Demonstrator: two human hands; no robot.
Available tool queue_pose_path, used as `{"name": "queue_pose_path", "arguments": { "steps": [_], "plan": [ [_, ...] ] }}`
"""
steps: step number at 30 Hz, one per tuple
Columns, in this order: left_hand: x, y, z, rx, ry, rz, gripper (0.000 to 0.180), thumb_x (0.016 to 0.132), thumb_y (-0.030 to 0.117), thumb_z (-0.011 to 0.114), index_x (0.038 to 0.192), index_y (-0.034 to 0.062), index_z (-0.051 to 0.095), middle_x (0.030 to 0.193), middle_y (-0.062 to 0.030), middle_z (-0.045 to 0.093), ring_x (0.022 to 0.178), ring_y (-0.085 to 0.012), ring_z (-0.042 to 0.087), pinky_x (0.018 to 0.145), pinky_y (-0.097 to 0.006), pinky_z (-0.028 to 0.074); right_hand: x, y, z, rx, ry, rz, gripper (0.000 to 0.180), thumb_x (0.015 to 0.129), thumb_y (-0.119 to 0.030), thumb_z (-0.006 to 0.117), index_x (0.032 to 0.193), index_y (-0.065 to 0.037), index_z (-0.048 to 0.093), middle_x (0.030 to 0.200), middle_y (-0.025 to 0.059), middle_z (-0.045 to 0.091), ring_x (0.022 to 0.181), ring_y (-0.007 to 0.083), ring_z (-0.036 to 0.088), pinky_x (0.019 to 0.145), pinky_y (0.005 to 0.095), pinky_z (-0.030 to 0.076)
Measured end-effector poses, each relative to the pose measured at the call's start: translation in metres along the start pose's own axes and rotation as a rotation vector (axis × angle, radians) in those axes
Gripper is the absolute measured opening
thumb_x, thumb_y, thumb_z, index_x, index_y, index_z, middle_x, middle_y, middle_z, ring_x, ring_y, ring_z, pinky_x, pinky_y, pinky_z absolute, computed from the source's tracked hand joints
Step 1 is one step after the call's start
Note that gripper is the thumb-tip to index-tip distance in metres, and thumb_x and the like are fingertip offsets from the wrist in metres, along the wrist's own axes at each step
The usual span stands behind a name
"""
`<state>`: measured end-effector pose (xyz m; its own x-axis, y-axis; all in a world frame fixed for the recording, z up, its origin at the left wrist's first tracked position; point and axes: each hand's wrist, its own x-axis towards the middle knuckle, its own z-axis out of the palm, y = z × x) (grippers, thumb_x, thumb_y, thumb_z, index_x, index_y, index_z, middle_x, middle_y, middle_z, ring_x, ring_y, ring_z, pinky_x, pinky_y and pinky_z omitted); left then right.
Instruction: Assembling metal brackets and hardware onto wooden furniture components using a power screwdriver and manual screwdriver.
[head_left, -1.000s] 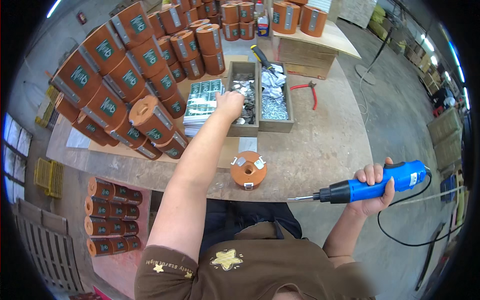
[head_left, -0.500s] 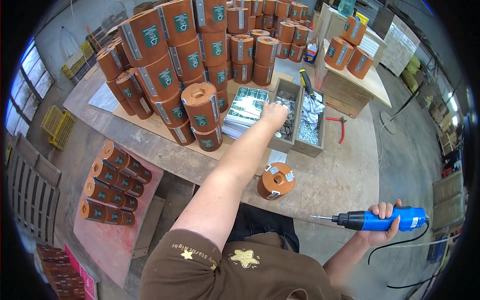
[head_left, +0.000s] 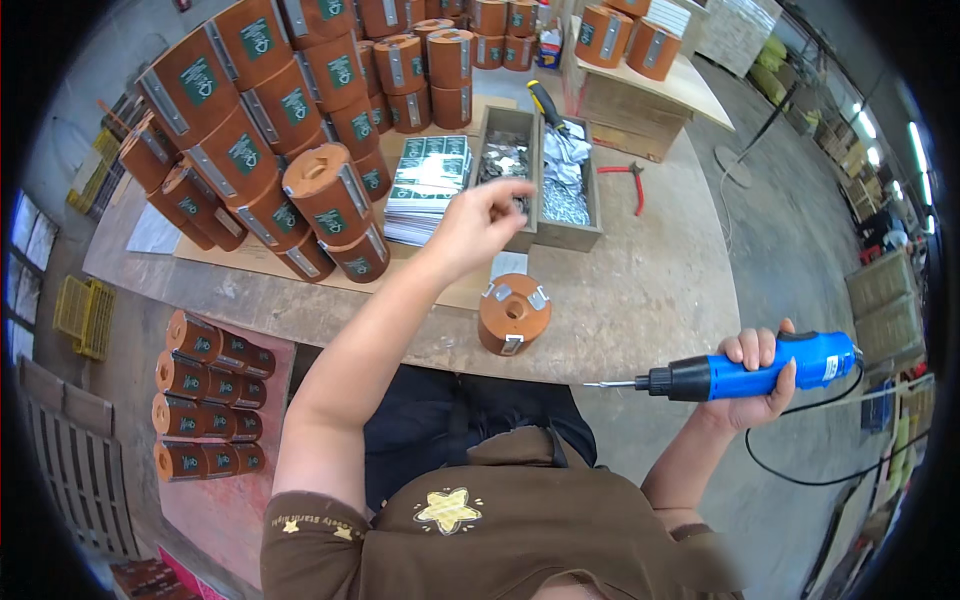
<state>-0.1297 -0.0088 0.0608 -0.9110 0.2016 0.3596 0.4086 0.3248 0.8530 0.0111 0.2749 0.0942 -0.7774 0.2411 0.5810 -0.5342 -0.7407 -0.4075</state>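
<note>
My right hand (head_left: pixel 742 410) is wrapped round a blue electric screwdriver (head_left: pixel 692 380), its bit pointing left past the table's front edge. My left hand (head_left: pixel 472 232) hovers by the near end of a wooden bin of small metal pieces (head_left: pixel 503 160); its fingers are pinched, and anything between them is too small to make out. Below that hand, a brown cylinder (head_left: pixel 500 328) with a centre hole stands upright near the table edge, metal clips on its top rim. A stack of printed label sheets (head_left: pixel 428 185) lies left of the bin.
Stacked brown cylinders (head_left: pixel 240 150) with green labels crowd the table's left and back. A second bin (head_left: pixel 568 238) holds screws and a crumpled bag, with a yellow-black tool (head_left: pixel 545 103) at its far end. Red pliers (head_left: pixel 636 185) lie to its right. More cylinders (head_left: pixel 210 388) lie on a lower-left surface.
My left hand has drawn back from the metal-piece bin toward me, fingers pinched. My right hand still holds the screwdriver. The whole view has shifted.
</note>
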Motion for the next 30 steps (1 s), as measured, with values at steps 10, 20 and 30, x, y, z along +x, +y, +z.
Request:
{"name": "queue_pose_path", "arguments": {
  "steps": [10,20,30],
  "plan": [
    [-0.103,0.005,0.019,0.110,-0.028,0.114,0.009,0.066,0.008,0.065,0.075,0.0086,0.065,0.067,-0.0066,0.060,0.067,-0.0221,0.054,0.068,-0.034,0.041,-0.008,0.010,0.013,0.009,0.004,0.010,0.042,0.085,-0.020,0.043,0.121,0.000,0.033,0.077,0.0066,0.047,0.068,0.0156,0.046,0.064,0.0338,0.041],
    [-0.110,0.003,0.016,0.347,0.028,0.309,0.018,0.062,0.015,0.070,0.079,0.0089,0.065,0.098,-0.0047,0.057,0.091,-0.0249,0.048,0.083,-0.037,0.035,-0.010,0.012,0.020,-0.017,-0.031,0.013,0.042,0.085,-0.021,0.043,0.121,-0.001,0.034,0.077,0.0063,0.048,0.068,0.0157,0.047,0.065,0.0335,0.042],
    [-0.125,-0.003,0.031,0.450,0.119,0.302,0.028,0.060,0.018,0.072,0.085,0.0104,0.062,0.099,-0.0002,0.058,0.103,-0.0245,0.049,0.090,-0.049,0.030,0.005,0.046,0.044,-0.185,-0.057,0.005,0.043,0.083,-0.020,0.046,0.120,-0.001,0.036,0.076,0.0053,0.047,0.068,0.0149,0.045,0.065,0.0328,0.040]
  ]
}}
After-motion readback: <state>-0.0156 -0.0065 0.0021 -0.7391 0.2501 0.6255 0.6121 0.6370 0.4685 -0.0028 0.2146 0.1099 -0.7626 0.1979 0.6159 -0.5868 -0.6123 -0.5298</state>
